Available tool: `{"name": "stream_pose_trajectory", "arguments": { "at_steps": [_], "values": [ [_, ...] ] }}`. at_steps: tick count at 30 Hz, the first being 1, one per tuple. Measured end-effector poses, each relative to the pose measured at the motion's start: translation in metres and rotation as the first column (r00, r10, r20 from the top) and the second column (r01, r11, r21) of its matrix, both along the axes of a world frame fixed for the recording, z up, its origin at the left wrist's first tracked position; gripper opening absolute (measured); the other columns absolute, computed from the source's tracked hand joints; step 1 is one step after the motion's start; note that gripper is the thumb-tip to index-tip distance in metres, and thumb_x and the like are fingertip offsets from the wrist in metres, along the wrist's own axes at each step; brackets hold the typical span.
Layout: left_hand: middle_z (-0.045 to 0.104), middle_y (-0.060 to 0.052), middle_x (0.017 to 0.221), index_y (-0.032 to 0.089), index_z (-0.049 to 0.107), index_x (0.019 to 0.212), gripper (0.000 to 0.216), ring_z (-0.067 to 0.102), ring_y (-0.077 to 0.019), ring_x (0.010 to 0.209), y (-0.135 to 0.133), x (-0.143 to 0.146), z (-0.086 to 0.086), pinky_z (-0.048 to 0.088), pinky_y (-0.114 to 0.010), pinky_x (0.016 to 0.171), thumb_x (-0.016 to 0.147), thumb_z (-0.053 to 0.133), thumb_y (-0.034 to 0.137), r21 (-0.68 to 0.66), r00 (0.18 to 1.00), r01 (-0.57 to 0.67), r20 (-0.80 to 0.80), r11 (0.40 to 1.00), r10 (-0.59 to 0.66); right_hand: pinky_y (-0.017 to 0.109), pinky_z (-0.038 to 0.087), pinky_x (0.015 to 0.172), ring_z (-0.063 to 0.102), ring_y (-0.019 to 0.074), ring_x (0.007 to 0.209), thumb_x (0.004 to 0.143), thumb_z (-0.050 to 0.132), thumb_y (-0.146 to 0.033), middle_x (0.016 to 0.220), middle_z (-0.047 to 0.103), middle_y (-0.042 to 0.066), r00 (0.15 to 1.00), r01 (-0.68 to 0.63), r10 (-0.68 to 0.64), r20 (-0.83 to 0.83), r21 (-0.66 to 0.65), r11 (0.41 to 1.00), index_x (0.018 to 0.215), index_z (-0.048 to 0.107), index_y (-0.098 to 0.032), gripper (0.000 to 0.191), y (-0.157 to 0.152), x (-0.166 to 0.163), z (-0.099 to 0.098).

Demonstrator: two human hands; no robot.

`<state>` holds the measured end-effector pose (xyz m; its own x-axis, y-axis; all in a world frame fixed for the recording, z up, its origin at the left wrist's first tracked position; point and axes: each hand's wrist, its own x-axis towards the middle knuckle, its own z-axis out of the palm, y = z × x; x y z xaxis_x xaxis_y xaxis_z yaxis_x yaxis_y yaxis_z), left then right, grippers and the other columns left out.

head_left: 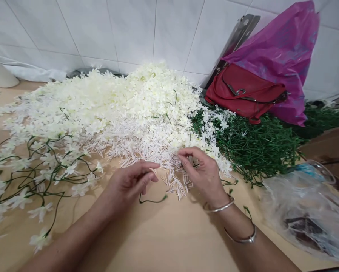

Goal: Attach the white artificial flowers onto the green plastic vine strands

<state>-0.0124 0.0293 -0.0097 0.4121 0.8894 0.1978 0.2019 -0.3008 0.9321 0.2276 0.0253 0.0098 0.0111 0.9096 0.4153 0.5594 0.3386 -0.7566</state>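
My left hand (131, 183) is closed, thumb curled towards the index finger, around a thin green artificial-flower stem (154, 201) whose budded end shows below the fingers. My right hand (202, 172) is in a pinch at the front edge of a heap of thin white stamen-like sticks (147, 141); whatever lies between its fingertips is too small to make out. A few of these sticks (176, 185) lie loose between the hands. Behind them rises a large pile of cream-white artificial blossoms (101, 94).
Blossoms on green stems (53, 166) lie tangled at left. At right are a heap of green stems (262, 145), a red handbag (248, 92), a purple plastic bag (288, 56) and a clear plastic bag (302, 204). A white tiled wall (135, 30) closes off the back.
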Motion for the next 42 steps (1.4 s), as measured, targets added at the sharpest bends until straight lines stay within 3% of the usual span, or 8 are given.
{"name": "stream_pose_trajectory", "arguments": {
  "at_steps": [5, 8, 11, 17, 23, 29, 34, 42],
  "values": [
    [0.080, -0.005, 0.100, 0.023, 0.072, 0.118, 0.019, 0.074, -0.0181, 0.086, -0.004, 0.009, -0.006, 0.057, -0.029, 0.076, 0.102, 0.062, 0.027, 0.318, 0.961, 0.191, -0.251, 0.929, -0.111, 0.046, 0.053, 0.097, 0.068, 0.0272, 0.105, 0.100, 0.059, -0.016, 0.108, 0.078, 0.009, 0.952, 0.038, -0.103, 0.287, 0.221, 0.975, 0.109, 0.072, -0.023, 0.018, 0.021, 0.010, -0.009],
    [0.080, -0.007, 0.110, 0.024, 0.070, 0.119, 0.019, 0.074, -0.0202, 0.099, -0.001, 0.011, -0.008, 0.056, -0.033, 0.090, 0.103, 0.061, 0.024, 0.457, 0.972, 0.090, -0.233, 0.885, 0.021, 0.050, 0.050, 0.101, 0.062, 0.0309, 0.115, 0.100, 0.055, -0.011, 0.123, 0.076, 0.011, 0.902, 0.012, -0.091, 0.421, 0.185, 0.983, 0.121, 0.071, -0.021, 0.028, 0.030, 0.006, -0.010],
    [0.079, -0.006, 0.108, 0.025, 0.072, 0.119, 0.021, 0.073, -0.0223, 0.101, 0.004, 0.008, -0.009, 0.055, -0.035, 0.091, 0.101, 0.062, 0.022, 0.505, 0.959, -0.095, -0.186, 0.858, 0.216, 0.048, 0.050, 0.093, 0.061, 0.0304, 0.101, 0.100, 0.057, -0.014, 0.108, 0.079, 0.009, 0.877, -0.004, -0.050, 0.478, 0.111, 0.994, 0.106, 0.074, -0.023, 0.020, 0.030, -0.001, -0.012],
    [0.076, -0.009, 0.110, 0.023, 0.072, 0.117, 0.020, 0.071, -0.0253, 0.094, 0.010, 0.004, -0.009, 0.054, -0.040, 0.090, 0.099, 0.065, 0.027, 0.539, 0.886, -0.225, -0.233, 0.811, 0.401, 0.044, 0.049, 0.089, 0.063, 0.0262, 0.094, 0.102, 0.060, -0.018, 0.093, 0.079, 0.003, 0.917, -0.073, 0.015, 0.399, 0.129, 0.989, 0.092, 0.072, -0.026, 0.018, 0.010, -0.006, -0.014],
    [0.073, -0.005, 0.099, 0.020, 0.068, 0.120, 0.020, 0.067, -0.0166, 0.083, 0.002, 0.013, 0.001, 0.057, -0.030, 0.080, 0.102, 0.062, 0.017, 0.653, 0.915, -0.190, -0.154, 0.733, 0.374, 0.042, 0.056, 0.087, 0.071, 0.0224, 0.093, 0.097, 0.068, -0.017, 0.099, 0.079, 0.003, 0.990, -0.030, 0.001, 0.139, 0.207, 0.978, 0.113, 0.074, -0.028, 0.020, 0.000, -0.008, -0.009],
    [0.073, -0.003, 0.101, 0.021, 0.065, 0.124, 0.024, 0.066, -0.0136, 0.081, -0.003, 0.018, 0.006, 0.056, -0.028, 0.079, 0.100, 0.067, 0.017, 0.589, 0.958, -0.191, -0.063, 0.786, 0.280, 0.037, 0.060, 0.087, 0.074, 0.0189, 0.090, 0.091, 0.078, -0.019, 0.099, 0.081, 0.000, 0.996, -0.072, 0.078, -0.052, 0.102, 0.992, 0.103, 0.079, -0.029, 0.016, -0.006, -0.017, -0.008],
    [0.074, 0.001, 0.087, 0.020, 0.071, 0.101, 0.008, 0.066, -0.0117, 0.076, -0.002, 0.018, 0.006, 0.052, -0.024, 0.074, 0.098, 0.068, 0.014, 0.525, 0.969, -0.183, -0.046, 0.831, 0.242, 0.035, 0.060, 0.083, 0.074, 0.0175, 0.086, 0.089, 0.080, -0.017, 0.092, 0.080, -0.001, 0.983, -0.162, 0.168, -0.077, 0.080, 0.984, 0.098, 0.078, -0.027, 0.014, -0.010, -0.023, -0.008],
    [0.073, -0.001, 0.085, 0.020, 0.069, 0.097, 0.005, 0.067, -0.0142, 0.075, 0.001, 0.011, 0.004, 0.052, -0.028, 0.073, 0.096, 0.068, 0.025, 0.233, 0.858, -0.513, 0.093, 0.826, 0.506, 0.039, 0.056, 0.085, 0.072, 0.0204, 0.090, 0.096, 0.069, -0.012, 0.096, 0.080, 0.002, 0.994, -0.046, 0.018, 0.105, 0.269, 0.962, 0.099, 0.075, -0.025, 0.015, -0.002, -0.012, -0.007]
  ]
}}
